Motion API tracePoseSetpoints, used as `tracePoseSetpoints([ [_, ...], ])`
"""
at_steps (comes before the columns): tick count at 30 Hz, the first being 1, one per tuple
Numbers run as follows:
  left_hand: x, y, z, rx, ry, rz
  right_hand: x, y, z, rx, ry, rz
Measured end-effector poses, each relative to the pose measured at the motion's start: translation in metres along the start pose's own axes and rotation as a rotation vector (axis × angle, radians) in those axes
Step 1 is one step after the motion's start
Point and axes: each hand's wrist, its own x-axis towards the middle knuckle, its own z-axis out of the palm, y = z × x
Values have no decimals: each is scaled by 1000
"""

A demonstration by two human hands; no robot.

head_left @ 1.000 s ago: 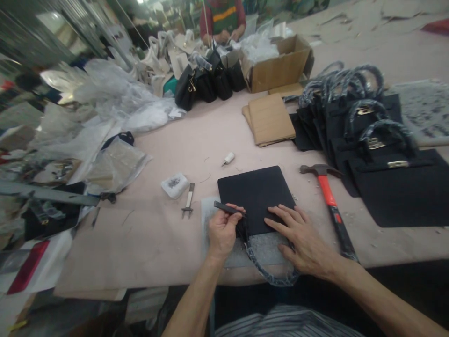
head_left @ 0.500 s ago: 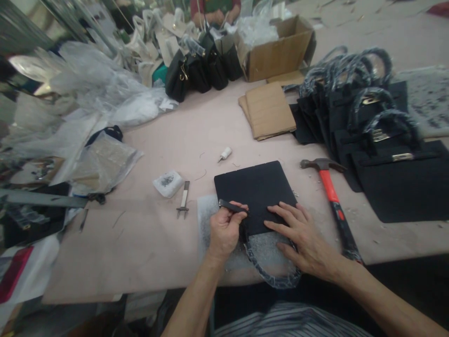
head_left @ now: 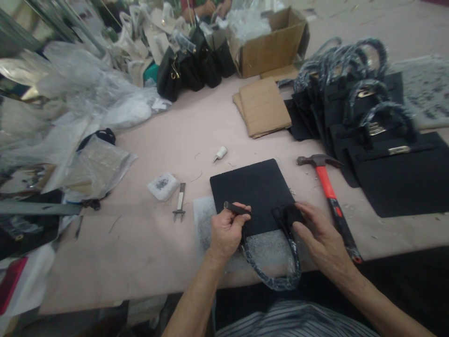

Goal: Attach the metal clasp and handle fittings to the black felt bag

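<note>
A black bag panel [head_left: 249, 185] lies flat on a speckled pale slab [head_left: 205, 224]. Its plastic-wrapped handle [head_left: 270, 281] loops towards my body. In my left hand [head_left: 226, 234], a short dark rod [head_left: 235, 208] is pinched above the panel's near left part. My right hand [head_left: 324, 241] is at the panel's near right corner, thumb and fingers closed around a black flap [head_left: 293, 214]. Beside it a dark handle tab [head_left: 278, 216] shows on the panel. The fingertips are partly hidden behind the flap.
A claw hammer [head_left: 328, 187] with a red and black grip lies right. Left are metal dividers [head_left: 180, 203], a white packet [head_left: 163, 186] and a small white bottle [head_left: 220, 153]. Black bag pieces [head_left: 403, 182] stack at right, near brown cardboard [head_left: 263, 107]. A person's hands [head_left: 210, 8] show far back.
My right hand has gone from lying spread on the panel to gripping a flap at its right corner. The left hand keeps the rod at nearly the same spot. The view has shifted slightly.
</note>
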Motion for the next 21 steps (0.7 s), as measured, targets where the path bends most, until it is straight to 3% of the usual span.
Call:
tracePoseSetpoints([
  [8, -1, 0, 4, 90, -18, 43, -7, 5, 8, -13, -3, -21],
  [13, -1, -1, 6, 143, -38, 65, -7, 7, -11, -21, 23, 19],
  [21, -1, -2, 8, 217, -39, 129, -5, 20, -44, -141, 191, 54],
])
